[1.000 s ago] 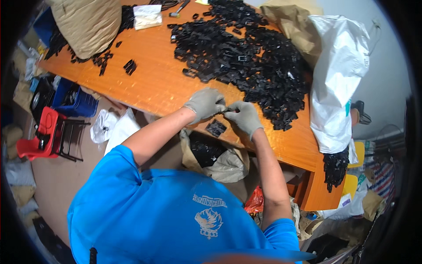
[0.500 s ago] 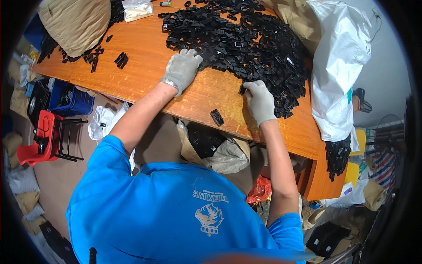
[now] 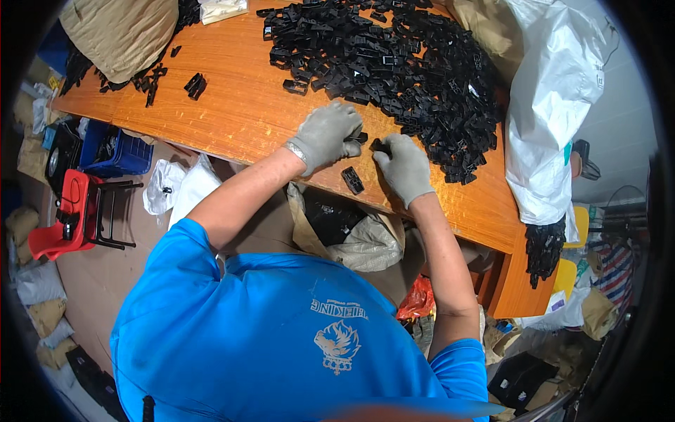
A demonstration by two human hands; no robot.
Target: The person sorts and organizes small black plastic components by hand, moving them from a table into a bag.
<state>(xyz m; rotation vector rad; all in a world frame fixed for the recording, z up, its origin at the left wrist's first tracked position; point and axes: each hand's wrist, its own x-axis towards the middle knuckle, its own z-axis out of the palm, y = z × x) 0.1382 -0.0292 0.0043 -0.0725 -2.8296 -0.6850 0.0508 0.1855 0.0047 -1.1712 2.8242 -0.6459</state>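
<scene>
Both my hands wear grey gloves and are close together over the wooden table, in front of a big pile of small black plastic parts (image 3: 394,77). My left hand (image 3: 328,132) is closed on a black plastic part (image 3: 361,138) that sticks out past its fingertips. A second black part (image 3: 380,145) pokes out between the thumb and fingers of my right hand (image 3: 405,166). Between and below the hands, one loose black plastic part (image 3: 352,181) lies near the table's front edge.
A brown paper sack (image 3: 121,35) leans over more black parts at the left. On the right a white sack (image 3: 552,105) stands along the table (image 3: 232,91). Below the front edge is an open sack (image 3: 373,246). A red chair (image 3: 70,211) and blue bin (image 3: 116,158) stand left.
My left hand has come away from the pile toward the middle, with a black part now showing in it. My right hand has moved left and nearer, also with a part.
</scene>
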